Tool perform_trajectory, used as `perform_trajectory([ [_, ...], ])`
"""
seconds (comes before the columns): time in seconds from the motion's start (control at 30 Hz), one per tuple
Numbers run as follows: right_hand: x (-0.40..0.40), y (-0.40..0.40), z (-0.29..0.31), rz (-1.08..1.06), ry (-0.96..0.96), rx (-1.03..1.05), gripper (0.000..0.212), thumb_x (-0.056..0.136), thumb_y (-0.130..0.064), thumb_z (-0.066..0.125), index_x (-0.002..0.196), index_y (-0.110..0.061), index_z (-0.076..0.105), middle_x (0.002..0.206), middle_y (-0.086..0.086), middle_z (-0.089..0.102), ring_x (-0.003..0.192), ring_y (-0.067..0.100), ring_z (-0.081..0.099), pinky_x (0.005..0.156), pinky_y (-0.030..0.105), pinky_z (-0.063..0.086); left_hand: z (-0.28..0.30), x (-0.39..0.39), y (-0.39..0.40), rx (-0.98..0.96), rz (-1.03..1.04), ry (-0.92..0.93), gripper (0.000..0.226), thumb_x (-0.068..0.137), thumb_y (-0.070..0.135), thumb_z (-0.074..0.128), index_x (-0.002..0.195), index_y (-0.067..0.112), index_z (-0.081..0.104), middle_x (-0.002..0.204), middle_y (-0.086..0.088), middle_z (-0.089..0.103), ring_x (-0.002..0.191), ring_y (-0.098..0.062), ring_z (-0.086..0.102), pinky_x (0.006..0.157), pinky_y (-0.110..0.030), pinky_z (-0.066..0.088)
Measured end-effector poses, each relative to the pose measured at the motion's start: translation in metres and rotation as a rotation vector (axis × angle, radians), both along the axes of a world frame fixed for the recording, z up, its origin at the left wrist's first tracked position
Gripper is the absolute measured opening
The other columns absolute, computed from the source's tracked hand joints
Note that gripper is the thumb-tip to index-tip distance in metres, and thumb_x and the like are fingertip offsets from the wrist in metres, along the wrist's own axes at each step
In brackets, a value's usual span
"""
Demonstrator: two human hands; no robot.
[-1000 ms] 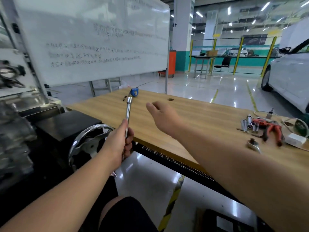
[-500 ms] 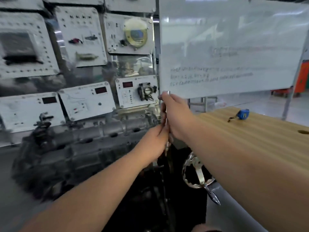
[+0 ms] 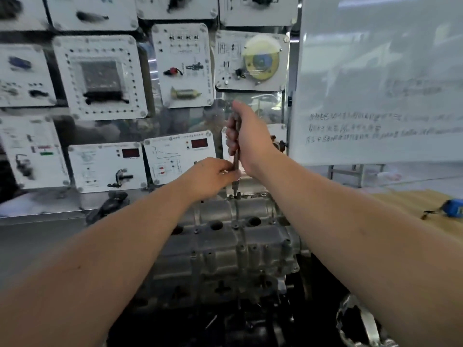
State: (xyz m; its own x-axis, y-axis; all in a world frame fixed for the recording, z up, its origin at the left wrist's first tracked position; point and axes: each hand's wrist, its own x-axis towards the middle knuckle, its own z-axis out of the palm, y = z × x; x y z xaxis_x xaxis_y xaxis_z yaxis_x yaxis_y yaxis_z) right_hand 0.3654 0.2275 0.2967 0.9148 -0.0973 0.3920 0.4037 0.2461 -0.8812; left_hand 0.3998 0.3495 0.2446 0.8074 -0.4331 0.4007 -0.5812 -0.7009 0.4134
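Wrench [image 3: 236,159] stood nearly upright, held by both hands. The right hand [image 3: 250,139] was wrapped fully round the upper handle, fingers curled tight. Just below it, the left hand [image 3: 210,175] pinched the lower shaft between thumb and fingertips, steering the working end. Under that pinch the tip pointed down at a bolt [image 3: 235,194] on the far edge of the engine [image 3: 225,249], whose grey casting spread out below and nearer than both grips. Motion blur hid whether the tip was seated on the bolt or hung just above it. That was the main risk: a crooked or half-seated tip would probably slip once force came on, rounding the bolt head. A slip could also throw the right hand's knuckles into the display panels [image 3: 180,63] just behind the grip. The left fingertips sat so close to the tip that they could be nipped against the casting. Open bores lay below the grip, so a freed bolt might drop into one. Far to the right of both grips, a blue tape measure [image 3: 454,207] lay on a wooden table [image 3: 406,204].
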Motion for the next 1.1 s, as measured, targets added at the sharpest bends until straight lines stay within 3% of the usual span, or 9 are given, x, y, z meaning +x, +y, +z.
perform_trajectory([
  [0.07, 0.016, -0.002, -0.001, 0.006, 0.009, 0.013, 0.044, 0.104, -0.041, 0.047, 0.066, -0.02, 0.046, 0.052, -0.003, 0.038, 0.047, 0.014, 0.028, 0.051, 0.032, 0.026, -0.002, 0.016, -0.002, 0.029, -0.005, 0.004, 0.031, 0.105, 0.043, 0.055, 0.116, 0.021, 0.074, 0.099, -0.001, 0.072, 0.082, -0.007, 0.062, 0.066, -0.023, 0.043],
  [0.17, 0.038, -0.005, -0.004, 0.002, 0.008, 0.036, 0.043, 0.104, -0.042, 0.047, 0.067, -0.02, 0.047, 0.051, -0.005, 0.039, 0.046, 0.013, 0.029, 0.05, 0.029, 0.026, -0.009, 0.04, -0.006, 0.028, -0.024, 0.019, 0.027, 0.106, 0.037, 0.055, 0.098, 0.019, 0.074, 0.084, 0.001, 0.07, 0.074, -0.013, 0.062, 0.062, -0.027, 0.042],
  [0.27, 0.055, -0.01, -0.006, 0.026, -0.013, 0.068, 0.042, 0.105, -0.041, 0.045, 0.068, -0.02, 0.047, 0.05, -0.005, 0.039, 0.044, 0.012, 0.03, 0.048, 0.029, 0.029, -0.014, 0.058, -0.004, -0.042, -0.051, 0.038, 0.026, 0.105, 0.035, 0.057, 0.091, 0.02, 0.073, 0.064, 0.015, 0.067, 0.055, 0.002, 0.057, 0.053, -0.015, 0.041],
  [0.4, 0.066, -0.012, -0.011, 0.078, 0.011, 0.06, 0.043, 0.105, -0.043, 0.045, 0.069, -0.019, 0.048, 0.051, -0.005, 0.04, 0.044, 0.012, 0.03, 0.047, 0.028, 0.028, -0.024, 0.067, -0.002, -0.077, -0.096, 0.048, 0.025, 0.105, 0.033, 0.058, 0.088, 0.022, 0.074, 0.058, 0.025, 0.063, 0.048, 0.007, 0.052, 0.049, -0.008, 0.037],
  [0.63, 0.071, -0.012, -0.022, 0.115, -0.013, 0.028, 0.042, 0.106, -0.044, 0.044, 0.076, -0.016, 0.053, 0.054, -0.003, 0.041, 0.046, 0.013, 0.032, 0.049, 0.029, 0.028, -0.032, 0.07, 0.002, -0.069, -0.114, 0.044, 0.027, 0.103, 0.036, 0.061, 0.085, 0.019, 0.073, 0.055, 0.021, 0.058, 0.048, 0.004, 0.048, 0.049, -0.011, 0.034],
  [0.77, 0.074, -0.012, -0.021, 0.065, -0.098, 0.006, 0.032, 0.105, -0.044, 0.048, 0.093, -0.014, 0.051, 0.058, -0.001, 0.047, 0.049, 0.014, 0.036, 0.051, 0.031, 0.033, -0.03, 0.07, 0.004, -0.162, -0.121, 0.082, 0.026, 0.103, 0.036, 0.062, 0.088, 0.018, 0.075, 0.071, -0.003, 0.071, 0.056, -0.008, 0.053, 0.052, -0.017, 0.039],
  [0.9, 0.076, -0.01, -0.032, -0.009, -0.164, -0.066, 0.025, 0.107, -0.036, 0.051, 0.093, -0.014, 0.05, 0.065, 0.002, 0.049, 0.055, 0.015, 0.041, 0.053, 0.031, 0.036, -0.033, 0.072, 0.004, -0.111, -0.102, 0.088, 0.026, 0.102, 0.037, 0.063, 0.084, 0.021, 0.074, 0.049, 0.014, 0.054, 0.041, 0.0, 0.042, 0.044, -0.012, 0.032],
  [1.03, 0.076, -0.012, -0.038, -0.074, -0.252, -0.193, 0.02, 0.106, -0.025, 0.053, 0.089, -0.016, 0.058, 0.067, 0.0, 0.059, 0.058, 0.014, 0.053, 0.057, 0.03, 0.047, -0.034, 0.073, 0.004, -0.197, -0.118, 0.121, 0.015, 0.099, 0.03, 0.068, 0.086, 0.025, 0.073, 0.069, 0.017, 0.072, 0.059, 0.005, 0.059, 0.062, -0.015, 0.043],
  [1.1, 0.075, -0.011, -0.041, -0.103, -0.283, -0.249, 0.01, 0.105, -0.018, 0.054, 0.1, -0.013, 0.061, 0.071, -0.002, 0.066, 0.06, 0.012, 0.059, 0.06, 0.032, 0.052, -0.035, 0.072, 0.004, -0.28, -0.168, 0.191, 0.008, 0.099, 0.021, 0.068, 0.092, 0.023, 0.071, 0.08, 0.018, 0.077, 0.076, 0.007, 0.068, 0.074, -0.014, 0.049],
])
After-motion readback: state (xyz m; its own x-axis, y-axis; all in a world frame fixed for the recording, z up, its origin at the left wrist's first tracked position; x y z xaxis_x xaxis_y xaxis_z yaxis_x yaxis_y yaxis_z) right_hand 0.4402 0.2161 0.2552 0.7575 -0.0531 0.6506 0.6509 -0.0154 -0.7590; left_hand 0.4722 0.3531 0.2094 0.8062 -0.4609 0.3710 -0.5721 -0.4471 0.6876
